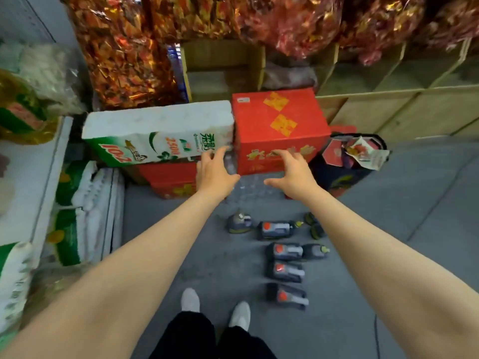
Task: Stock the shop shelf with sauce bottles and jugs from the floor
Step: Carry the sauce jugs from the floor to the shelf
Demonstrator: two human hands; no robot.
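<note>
Several dark sauce bottles with grey labels lie on the grey floor, among them one (276, 229), one (286, 251) and one (287, 296) nearer my feet. Both arms reach forward above them. My left hand (215, 172) and my right hand (291, 174) hover with fingers spread, holding nothing, in front of a red carton (280, 128). Something clear and crinkled (242, 185), blurred, lies on the floor between my hands. The white shop shelf (28, 177) runs along the left edge.
A white and green carton (155, 136) lies on red boxes beside the red carton. A dark bag (347, 161) of red packets stands at right. Sacks of gold and red sweets (124, 53) are piled behind. Green and white packs (83, 216) fill the lower shelf. My shoes (215, 307) stand below.
</note>
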